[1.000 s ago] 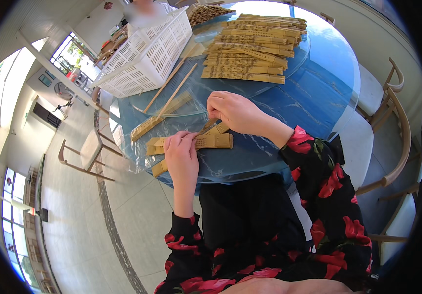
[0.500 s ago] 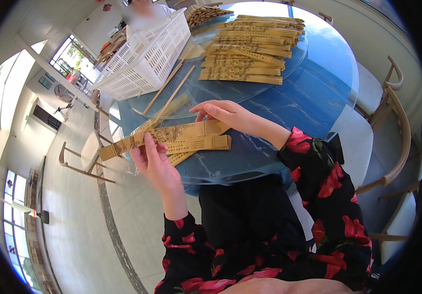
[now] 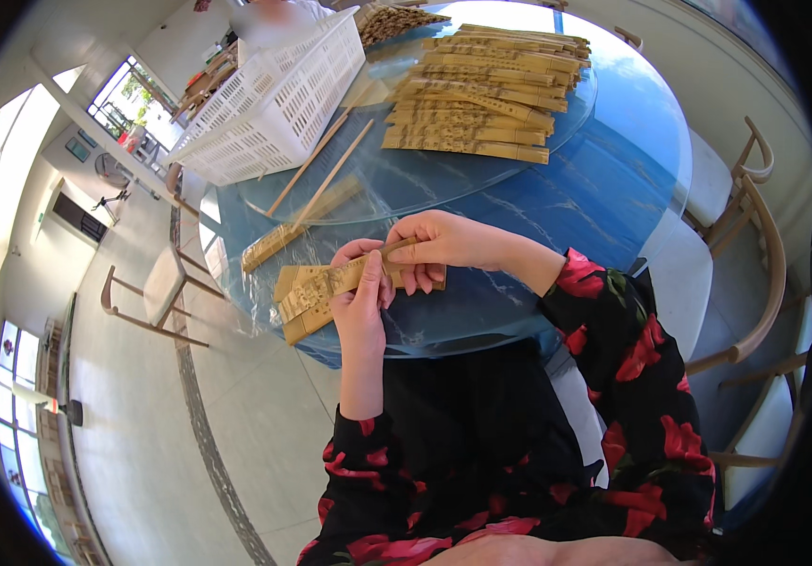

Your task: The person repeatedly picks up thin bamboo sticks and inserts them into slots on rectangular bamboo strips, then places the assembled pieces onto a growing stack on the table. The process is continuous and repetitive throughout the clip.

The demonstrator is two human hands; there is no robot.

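Note:
A long, flat gold printed sleeve (image 3: 324,286) is held between my two hands above the near left edge of the table. My left hand (image 3: 360,307) pinches it near its middle, thumb on top. The fingers of my right hand (image 3: 439,242) close on its right end and partly hide it. Beneath my hands lie more gold sleeves, their left ends (image 3: 292,277) fanned out. Farther off, two thin wooden sticks (image 3: 333,174) rest side by side, their near ends by another gold sleeve (image 3: 269,247).
A large pile of gold sleeves (image 3: 472,106) covers the far middle of the blue glass-topped table (image 3: 576,203). To its left stands a white slatted plastic basket (image 3: 297,123). A heap of thin sticks (image 3: 394,25) lies at the back, near another person. Wooden chairs (image 3: 750,274) surround the table.
My left hand has moved right with the gold sleeve. My right hand, loosely open before, now grips the sleeve's right end, close to my left hand.

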